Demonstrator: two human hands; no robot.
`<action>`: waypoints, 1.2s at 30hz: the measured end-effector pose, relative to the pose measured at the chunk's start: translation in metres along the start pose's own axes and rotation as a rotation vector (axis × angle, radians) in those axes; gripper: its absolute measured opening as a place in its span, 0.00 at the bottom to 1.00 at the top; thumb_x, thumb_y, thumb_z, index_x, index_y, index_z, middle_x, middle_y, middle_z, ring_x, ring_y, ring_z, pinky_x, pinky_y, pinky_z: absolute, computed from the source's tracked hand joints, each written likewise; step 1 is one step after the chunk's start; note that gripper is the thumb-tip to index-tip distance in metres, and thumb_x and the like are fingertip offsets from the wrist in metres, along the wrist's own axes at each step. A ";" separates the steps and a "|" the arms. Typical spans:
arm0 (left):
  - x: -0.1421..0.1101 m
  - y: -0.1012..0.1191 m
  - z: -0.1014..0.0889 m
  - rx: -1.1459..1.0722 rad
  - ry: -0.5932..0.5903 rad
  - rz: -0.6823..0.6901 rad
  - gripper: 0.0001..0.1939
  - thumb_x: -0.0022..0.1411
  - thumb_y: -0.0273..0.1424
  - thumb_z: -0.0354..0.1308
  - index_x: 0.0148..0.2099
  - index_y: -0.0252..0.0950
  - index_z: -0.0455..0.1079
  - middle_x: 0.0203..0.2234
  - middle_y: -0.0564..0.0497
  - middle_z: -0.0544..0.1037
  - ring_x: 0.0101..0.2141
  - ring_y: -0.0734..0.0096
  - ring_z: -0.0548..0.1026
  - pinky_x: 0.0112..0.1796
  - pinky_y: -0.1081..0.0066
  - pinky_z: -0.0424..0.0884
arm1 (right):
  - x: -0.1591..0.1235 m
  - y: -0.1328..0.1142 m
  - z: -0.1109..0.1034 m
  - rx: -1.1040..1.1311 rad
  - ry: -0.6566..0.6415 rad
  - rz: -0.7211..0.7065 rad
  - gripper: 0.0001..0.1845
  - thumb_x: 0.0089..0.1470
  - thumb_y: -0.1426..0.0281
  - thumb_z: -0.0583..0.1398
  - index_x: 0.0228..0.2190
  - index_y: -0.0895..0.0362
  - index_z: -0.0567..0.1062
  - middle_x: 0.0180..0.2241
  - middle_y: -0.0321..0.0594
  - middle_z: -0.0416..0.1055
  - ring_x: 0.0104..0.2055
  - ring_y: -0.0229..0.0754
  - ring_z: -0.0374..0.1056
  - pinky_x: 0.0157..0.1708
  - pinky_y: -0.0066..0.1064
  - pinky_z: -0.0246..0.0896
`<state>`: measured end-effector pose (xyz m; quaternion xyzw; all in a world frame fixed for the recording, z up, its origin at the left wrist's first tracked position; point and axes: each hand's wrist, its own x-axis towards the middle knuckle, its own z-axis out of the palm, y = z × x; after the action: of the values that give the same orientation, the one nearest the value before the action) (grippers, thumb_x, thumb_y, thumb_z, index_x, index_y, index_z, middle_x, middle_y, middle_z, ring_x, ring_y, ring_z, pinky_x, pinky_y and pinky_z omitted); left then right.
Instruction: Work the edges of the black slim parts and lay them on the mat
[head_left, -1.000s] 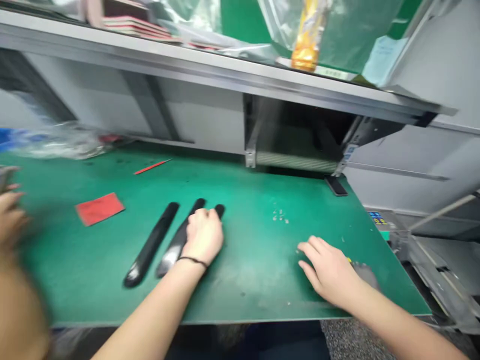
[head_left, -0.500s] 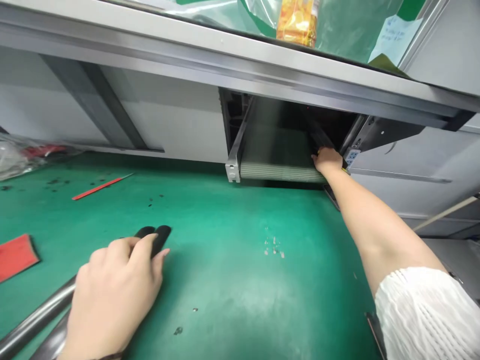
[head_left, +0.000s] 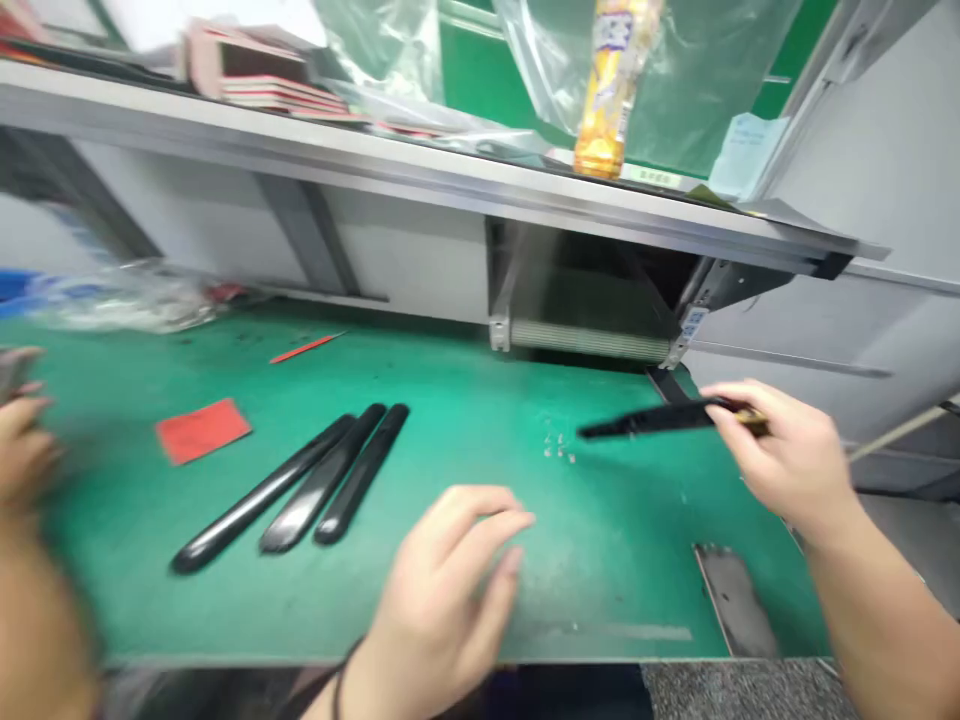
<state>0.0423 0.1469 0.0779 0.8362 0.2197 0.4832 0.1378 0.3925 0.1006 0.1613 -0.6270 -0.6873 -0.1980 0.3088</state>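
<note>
Three glossy black strips [head_left: 300,480] lie side by side on the green mat [head_left: 465,600], slanting left of centre. My left hand [head_left: 442,590] hovers open and empty over the mat's near edge, just right of the strips and touching none. My right hand [head_left: 787,450] is raised at the right and grips a fourth black strip [head_left: 652,420] near its gold-coloured end. That strip points left, above the mat. A small scatter of tiny screws [head_left: 559,447] lies ahead of it.
A flat dark metal plate [head_left: 735,600] lies at the mat's right front. A red pad [head_left: 202,430] and red stick [head_left: 307,348] lie left. A co-worker's blurred hand [head_left: 22,440] enters far left. A finned unit [head_left: 589,341] sits in a recess beneath a metal shelf [head_left: 375,150].
My left hand has let go of the strips and moved toward the near edge. My right hand, reaching into the recess half a second ago, is now back over the mat holding a black strip.
</note>
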 end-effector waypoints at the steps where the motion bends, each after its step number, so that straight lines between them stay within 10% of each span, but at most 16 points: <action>1: -0.002 0.018 0.004 -0.097 -0.065 -0.079 0.18 0.69 0.23 0.56 0.59 0.37 0.71 0.50 0.39 0.76 0.51 0.55 0.75 0.51 0.58 0.74 | -0.014 -0.016 -0.013 0.090 -0.039 -0.031 0.09 0.68 0.64 0.60 0.45 0.51 0.79 0.39 0.39 0.80 0.33 0.41 0.75 0.33 0.30 0.68; 6: -0.049 0.065 0.034 -1.126 -0.430 -0.425 0.29 0.75 0.51 0.50 0.63 0.35 0.68 0.40 0.41 0.79 0.37 0.61 0.79 0.39 0.63 0.78 | -0.067 -0.100 -0.009 0.508 -0.413 -0.127 0.07 0.70 0.66 0.59 0.43 0.50 0.79 0.37 0.37 0.78 0.35 0.40 0.75 0.31 0.27 0.70; 9: -0.097 0.076 0.050 -1.584 -0.180 -0.722 0.30 0.74 0.56 0.48 0.58 0.35 0.68 0.29 0.50 0.74 0.17 0.78 0.67 0.18 0.77 0.66 | -0.100 -0.150 0.022 0.577 -0.274 -0.033 0.08 0.69 0.69 0.60 0.48 0.50 0.77 0.37 0.38 0.77 0.36 0.41 0.75 0.34 0.29 0.72; 13: -0.145 0.087 0.042 -1.413 0.236 -0.942 0.27 0.77 0.51 0.46 0.53 0.34 0.74 0.26 0.51 0.75 0.15 0.80 0.65 0.16 0.79 0.63 | -0.146 -0.203 0.051 0.785 -0.230 -0.183 0.13 0.67 0.73 0.59 0.52 0.55 0.74 0.38 0.43 0.74 0.37 0.42 0.73 0.37 0.33 0.73; 22: -0.178 0.113 0.011 -1.226 0.339 -1.210 0.32 0.72 0.53 0.55 0.67 0.37 0.71 0.30 0.46 0.79 0.20 0.72 0.70 0.20 0.74 0.69 | -0.176 -0.244 0.061 0.794 -0.184 -0.469 0.10 0.65 0.81 0.56 0.44 0.62 0.75 0.33 0.47 0.74 0.32 0.43 0.68 0.29 0.33 0.65; 28: -0.167 0.120 0.013 -1.345 0.320 -1.113 0.31 0.72 0.53 0.56 0.61 0.32 0.73 0.22 0.53 0.71 0.14 0.81 0.60 0.15 0.79 0.57 | -0.178 -0.245 0.052 0.925 -0.194 -0.258 0.09 0.72 0.73 0.54 0.42 0.58 0.75 0.29 0.41 0.74 0.31 0.40 0.70 0.30 0.32 0.67; 36: -0.139 0.068 -0.049 -1.341 0.818 -1.153 0.20 0.78 0.40 0.42 0.56 0.34 0.70 0.28 0.52 0.69 0.17 0.77 0.63 0.18 0.77 0.64 | -0.188 -0.243 0.071 0.720 -0.120 -0.202 0.22 0.63 0.81 0.62 0.58 0.62 0.74 0.35 0.43 0.77 0.33 0.41 0.72 0.32 0.34 0.69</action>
<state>-0.0450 0.0197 0.0277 0.1160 0.3054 0.6195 0.7138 0.1456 -0.0243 0.0106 -0.4180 -0.7881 0.0637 0.4473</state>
